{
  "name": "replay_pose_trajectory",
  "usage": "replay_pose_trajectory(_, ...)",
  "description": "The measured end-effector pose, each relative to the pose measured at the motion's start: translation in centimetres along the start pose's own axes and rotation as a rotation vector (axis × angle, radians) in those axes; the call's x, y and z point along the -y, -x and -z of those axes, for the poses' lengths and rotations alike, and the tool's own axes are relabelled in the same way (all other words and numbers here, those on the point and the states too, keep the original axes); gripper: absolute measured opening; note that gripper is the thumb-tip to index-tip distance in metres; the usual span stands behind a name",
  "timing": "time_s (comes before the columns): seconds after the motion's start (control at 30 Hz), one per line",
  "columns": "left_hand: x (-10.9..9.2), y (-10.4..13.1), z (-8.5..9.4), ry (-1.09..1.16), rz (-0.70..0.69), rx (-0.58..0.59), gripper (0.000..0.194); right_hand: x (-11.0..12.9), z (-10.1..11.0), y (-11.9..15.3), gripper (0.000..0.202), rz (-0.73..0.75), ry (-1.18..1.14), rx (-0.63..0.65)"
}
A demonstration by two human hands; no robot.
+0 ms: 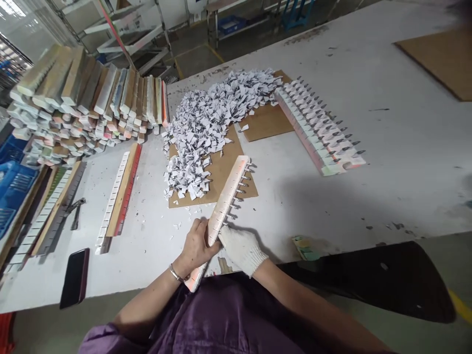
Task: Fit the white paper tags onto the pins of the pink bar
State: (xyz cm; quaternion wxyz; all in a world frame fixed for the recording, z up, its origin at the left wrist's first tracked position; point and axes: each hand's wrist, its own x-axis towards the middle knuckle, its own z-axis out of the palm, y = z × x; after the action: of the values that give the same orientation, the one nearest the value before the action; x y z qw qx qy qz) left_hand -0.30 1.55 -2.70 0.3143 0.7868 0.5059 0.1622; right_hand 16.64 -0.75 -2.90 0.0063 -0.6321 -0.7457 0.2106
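Note:
A long pale wooden strip (229,192) with small metal pieces along its right edge slants up from my lap over the table edge. My bare left hand (197,246), with a bracelet at the wrist, is wrapped round its lower part. My right hand (241,250), in a white knitted glove, is at the strip's right edge, by the lowest metal pieces; its fingertips are hidden, so what they grip cannot be made out. Beyond the strip, a heap of small white pieces (206,118) lies on brown cardboard (236,184).
Strips with dark-tipped pieces (320,128) lie at the right. At the left are stacked wooden bars (88,98), slotted strips (120,196), a phone (74,278) and blue crates (16,184). More cardboard (438,61) lies far right; a black seat-like object (376,280) is below the table edge.

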Motion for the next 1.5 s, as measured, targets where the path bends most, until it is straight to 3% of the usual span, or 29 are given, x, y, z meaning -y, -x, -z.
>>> replay_pose_trajectory(0.2,0.2,-1.4,1.5,0.085,-0.016,0.030,0.059,-0.7,-0.4,0.3,0.020,-0.069,-0.214,0.029)
replay_pose_trajectory(0.3,1.6,-4.5,2.8,0.038,0.039,-0.166,0.035,-1.0,-0.9,0.7,0.026,-0.145,-0.304,-0.053)
replay_pose_trajectory(0.4,3.1,-8.1,3.7,-0.157,0.100,-0.393,0.014,-1.2,-1.9,1.2,0.032,-0.110,-0.338,-0.134)
replay_pose_trajectory(0.5,4.1,-9.7,4.1,-0.215,0.082,-0.408,0.005,-1.5,-3.4,1.8,0.040,-0.069,-0.356,-0.213)
replay_pose_trajectory(0.63,4.6,-7.6,4.9,-0.162,0.084,-0.465,0.017,-1.8,-4.5,2.6,0.044,-0.087,-0.423,-0.342)
replay_pose_trajectory(0.73,3.3,-4.1,5.2,0.034,0.173,-0.472,0.023,-1.2,-3.0,3.2,0.043,-0.076,-0.467,-0.408)
replay_pose_trajectory(0.8,1.4,-1.7,5.0,0.292,0.222,-0.366,0.029,-0.3,-1.1,3.6,0.043,-0.009,-0.447,-0.417)
replay_pose_trajectory(0.9,-2.1,0.9,3.9,0.696,0.256,-0.104,0.037,1.1,1.3,4.2,0.040,0.122,-0.320,-0.372)
replay_pose_trajectory(1.0,-4.3,2.4,2.8,0.873,0.335,0.063,0.044,1.4,1.6,5.0,0.027,0.157,-0.197,-0.265)
replay_pose_trajectory(1.07,-4.3,2.8,2.3,0.732,0.336,0.054,0.044,0.9,0.6,5.5,0.027,0.103,-0.172,-0.183)
replay_pose_trajectory(1.13,-3.5,2.9,2.0,0.415,0.243,-0.037,0.043,0.0,-1.0,5.7,0.027,0.009,-0.200,-0.152)
replay_pose_trajectory(1.2,-2.4,2.7,1.6,0.100,0.117,-0.119,0.054,-0.8,-2.7,5.7,0.027,-0.072,-0.238,-0.176)
replay_pose_trajectory(1.27,-1.4,2.5,1.1,-0.065,0.046,-0.111,0.069,-1.0,-3.9,5.2,0.028,-0.101,-0.251,-0.228)
replay_pose_trajectory(1.4,-0.5,2.1,0.8,-0.093,0.061,-0.009,0.054,-0.3,-4.4,3.7,0.029,-0.079,-0.187,-0.281)
replay_pose_trajectory(1.5,-0.4,1.8,1.3,-0.027,0.083,0.034,0.040,0.4,-3.6,2.7,0.022,-0.065,-0.108,-0.169)
